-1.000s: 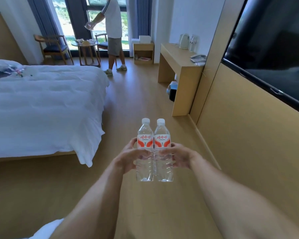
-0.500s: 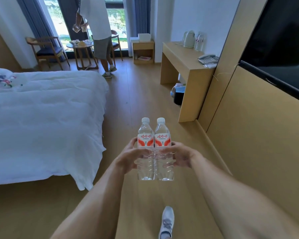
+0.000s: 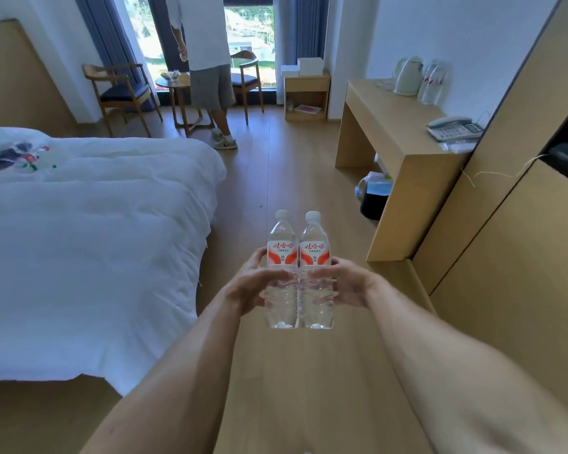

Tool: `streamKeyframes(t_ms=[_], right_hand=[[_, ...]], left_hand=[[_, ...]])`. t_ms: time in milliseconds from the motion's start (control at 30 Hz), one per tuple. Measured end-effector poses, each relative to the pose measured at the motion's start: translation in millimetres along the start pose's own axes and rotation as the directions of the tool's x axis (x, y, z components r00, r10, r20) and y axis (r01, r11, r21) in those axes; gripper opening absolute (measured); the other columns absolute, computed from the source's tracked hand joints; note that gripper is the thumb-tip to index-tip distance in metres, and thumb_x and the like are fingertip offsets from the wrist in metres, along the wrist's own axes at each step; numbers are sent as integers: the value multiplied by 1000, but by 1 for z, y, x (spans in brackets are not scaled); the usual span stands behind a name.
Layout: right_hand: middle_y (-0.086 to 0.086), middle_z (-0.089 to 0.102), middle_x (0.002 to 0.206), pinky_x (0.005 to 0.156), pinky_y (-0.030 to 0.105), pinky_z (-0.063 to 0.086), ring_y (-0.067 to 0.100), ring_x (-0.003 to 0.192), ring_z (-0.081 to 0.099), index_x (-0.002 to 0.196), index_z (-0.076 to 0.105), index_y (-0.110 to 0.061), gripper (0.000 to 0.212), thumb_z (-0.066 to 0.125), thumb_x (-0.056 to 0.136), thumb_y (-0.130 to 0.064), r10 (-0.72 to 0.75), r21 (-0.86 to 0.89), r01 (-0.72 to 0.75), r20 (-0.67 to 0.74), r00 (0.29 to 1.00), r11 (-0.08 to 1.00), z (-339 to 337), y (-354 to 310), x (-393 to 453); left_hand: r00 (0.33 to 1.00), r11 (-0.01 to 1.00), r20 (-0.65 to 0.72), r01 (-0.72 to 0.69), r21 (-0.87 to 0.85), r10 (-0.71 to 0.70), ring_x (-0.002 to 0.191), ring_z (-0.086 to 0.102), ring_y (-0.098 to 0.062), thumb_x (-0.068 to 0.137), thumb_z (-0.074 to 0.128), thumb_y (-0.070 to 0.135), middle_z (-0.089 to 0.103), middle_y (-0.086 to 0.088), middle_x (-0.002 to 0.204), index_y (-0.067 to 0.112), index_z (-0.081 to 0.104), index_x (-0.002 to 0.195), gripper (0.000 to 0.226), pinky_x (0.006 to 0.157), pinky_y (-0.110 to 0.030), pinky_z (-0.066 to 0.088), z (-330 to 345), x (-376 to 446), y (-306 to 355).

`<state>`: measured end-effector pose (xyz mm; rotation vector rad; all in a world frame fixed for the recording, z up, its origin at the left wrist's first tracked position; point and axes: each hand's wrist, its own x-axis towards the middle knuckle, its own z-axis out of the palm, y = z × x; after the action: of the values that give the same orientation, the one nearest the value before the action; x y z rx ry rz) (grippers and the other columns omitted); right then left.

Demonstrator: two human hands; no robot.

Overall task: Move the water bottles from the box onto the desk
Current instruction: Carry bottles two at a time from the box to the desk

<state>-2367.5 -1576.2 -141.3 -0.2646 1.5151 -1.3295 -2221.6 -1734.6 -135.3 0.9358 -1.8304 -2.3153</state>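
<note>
Two clear water bottles with red-and-white labels stand upright side by side in front of me, pressed together above the wooden floor. My left hand (image 3: 248,285) grips the left bottle (image 3: 281,257) and my right hand (image 3: 348,283) grips the right bottle (image 3: 315,257). The wooden desk (image 3: 391,126) stands ahead on the right against the wall. A kettle (image 3: 407,75), two more bottles (image 3: 433,81) and a phone (image 3: 454,127) sit on it. No box is in view.
A white bed (image 3: 89,231) fills the left. A person (image 3: 210,60) stands by the window near a small round table (image 3: 177,83) and chairs. A bin (image 3: 374,196) sits under the desk's near end. Wooden wall panels (image 3: 505,240) run along the right.
I have walked forward with both bottles held the same way; the desk and bed are nearer. The person by the window has turned and shifted right.
</note>
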Motion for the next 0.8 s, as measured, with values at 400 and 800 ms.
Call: streamKeyframes(t_ms=[400, 800], right_hand=[[14, 67, 126, 100, 59, 47, 32, 115, 64, 136, 50, -11, 63, 77, 80, -7, 17, 3, -16, -65, 998, 1000, -57, -91, 129], [15, 64, 129, 102, 59, 46, 34, 118, 61, 134, 53, -13, 55, 73, 84, -7, -1, 94, 20, -202, 979, 995, -71, -215, 304]], left_hand=[[998, 1000, 54, 17, -6, -17, 109, 67, -34, 79, 78, 1, 65, -13, 123, 30, 39, 145, 81, 95, -67, 48, -18, 170, 65], [979, 996, 192, 60, 60, -71, 103, 71, -32, 76, 79, 0, 67, -12, 121, 31, 43, 141, 81, 89, -63, 54, -97, 380, 176]])
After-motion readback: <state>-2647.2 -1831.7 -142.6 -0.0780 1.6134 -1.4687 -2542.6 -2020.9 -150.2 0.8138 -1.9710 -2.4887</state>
